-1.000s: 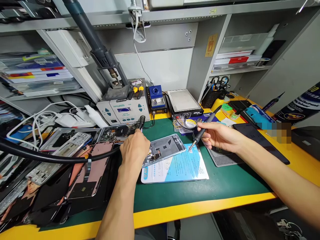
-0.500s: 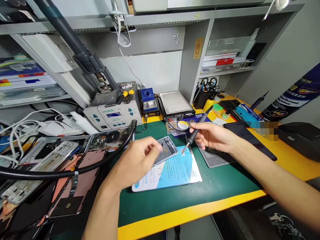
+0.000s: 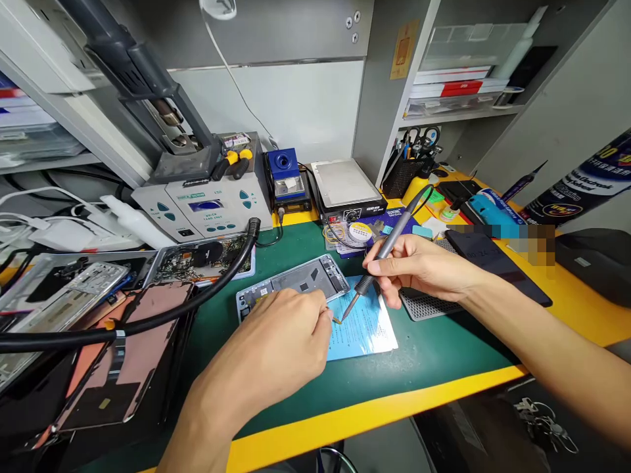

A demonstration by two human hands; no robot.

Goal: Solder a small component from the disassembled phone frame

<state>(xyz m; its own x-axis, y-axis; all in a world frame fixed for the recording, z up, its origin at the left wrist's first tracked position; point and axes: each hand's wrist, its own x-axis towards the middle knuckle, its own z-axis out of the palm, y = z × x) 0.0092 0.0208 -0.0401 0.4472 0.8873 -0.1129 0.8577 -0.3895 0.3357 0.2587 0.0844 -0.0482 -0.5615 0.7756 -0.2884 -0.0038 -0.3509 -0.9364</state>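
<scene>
Head view: right hand (image 3: 419, 266) grips soldering iron (image 3: 394, 240) pencil-fashion by handle, probably for fine control of tip. Left hand (image 3: 283, 335) palm down, fingers curled closed, apparently pinching thin brownish piece (image 3: 338, 321), likely to steady it at iron's tip; contact cannot be told. Piece sits over printed sheet (image 3: 367, 325), set in from front edge of green mat (image 3: 374, 374), perhaps shielding it. Phone frame (image 3: 296, 282) seems to overlap sheet's far edge, partly hidden by left hand.
</scene>
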